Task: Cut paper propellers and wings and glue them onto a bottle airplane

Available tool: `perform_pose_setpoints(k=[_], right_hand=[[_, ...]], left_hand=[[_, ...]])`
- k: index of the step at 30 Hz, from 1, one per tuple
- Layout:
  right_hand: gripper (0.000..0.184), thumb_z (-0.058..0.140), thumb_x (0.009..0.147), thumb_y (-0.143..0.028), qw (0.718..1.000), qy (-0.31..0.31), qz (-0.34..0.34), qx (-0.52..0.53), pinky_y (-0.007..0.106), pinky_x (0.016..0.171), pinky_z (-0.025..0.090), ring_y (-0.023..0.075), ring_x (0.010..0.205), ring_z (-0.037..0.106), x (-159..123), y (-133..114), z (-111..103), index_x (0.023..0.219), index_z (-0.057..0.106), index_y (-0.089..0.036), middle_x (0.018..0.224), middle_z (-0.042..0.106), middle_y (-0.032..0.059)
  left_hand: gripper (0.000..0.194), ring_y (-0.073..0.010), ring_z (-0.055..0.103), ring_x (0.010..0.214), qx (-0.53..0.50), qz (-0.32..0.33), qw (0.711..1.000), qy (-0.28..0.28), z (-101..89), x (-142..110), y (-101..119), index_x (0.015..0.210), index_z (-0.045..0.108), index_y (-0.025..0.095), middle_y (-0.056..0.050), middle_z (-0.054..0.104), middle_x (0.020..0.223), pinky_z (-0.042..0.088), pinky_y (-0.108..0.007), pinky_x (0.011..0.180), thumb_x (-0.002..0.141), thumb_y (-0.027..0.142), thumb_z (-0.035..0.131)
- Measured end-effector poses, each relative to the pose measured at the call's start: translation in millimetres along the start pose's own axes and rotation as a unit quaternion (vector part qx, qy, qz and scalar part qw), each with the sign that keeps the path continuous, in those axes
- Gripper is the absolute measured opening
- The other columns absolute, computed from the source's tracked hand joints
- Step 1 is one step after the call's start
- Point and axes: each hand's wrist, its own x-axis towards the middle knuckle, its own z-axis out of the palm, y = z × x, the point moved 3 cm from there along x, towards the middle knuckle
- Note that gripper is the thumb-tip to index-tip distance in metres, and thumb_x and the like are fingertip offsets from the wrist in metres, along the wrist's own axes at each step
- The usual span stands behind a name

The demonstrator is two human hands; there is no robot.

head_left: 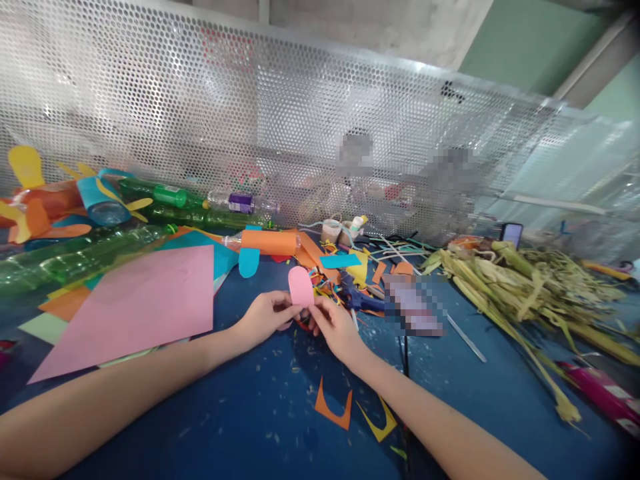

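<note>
Between my two hands a pink paper cutout (301, 285) with a rounded top stands upright over the blue table (225, 413). The fingers of my left hand (267, 317) pinch its lower left edge. At its lower right edge, the thumb and fingers of my right hand (337, 330) close on it too. Just behind lies a clear bottle wrapped in orange paper (270, 240), with a blue rounded paper piece (249, 262) at its side. A blue glue gun (363, 298) rests right of my right hand among paper scraps.
Pink paper sheets (145, 300) and green bottles (95, 257) lie left. Orange (334, 412) and yellow offcuts (381, 423) lie in front. Dried husks (530, 287), a magenta can-like object (603, 393) and a blurred flat object (414, 305) are right. Perforated sheeting (300, 113) stands behind.
</note>
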Motion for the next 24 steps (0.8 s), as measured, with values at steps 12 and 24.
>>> perform_pose_setpoints(k=[12,24], right_hand=[[0.012,0.045,0.087,-0.012,0.890,-0.025,-0.165,-0.424,0.037,0.079,0.046,0.0216,0.086,0.053,-10,-15,10,0.092,0.054,-0.018,0.089,0.059,0.0069],[0.019,0.045,0.088,-0.020,0.874,0.021,-0.150,-0.463,0.038,0.083,0.044,0.0237,0.095,0.051,-7,-12,1,0.102,0.057,-0.016,0.099,0.057,0.0103]], left_hand=[[0.026,-0.0166,0.060,0.070,0.001,0.035,0.980,0.195,-21.4,6,-11,0.077,0.060,0.017,-0.004,0.064,0.074,0.048,-0.027,0.069,0.080,0.041,0.051],[0.023,-0.0119,0.054,0.062,-0.128,0.050,0.961,0.239,-40.0,13,21,0.077,0.052,0.016,0.001,0.053,0.064,0.046,-0.023,0.058,0.079,0.039,0.049]])
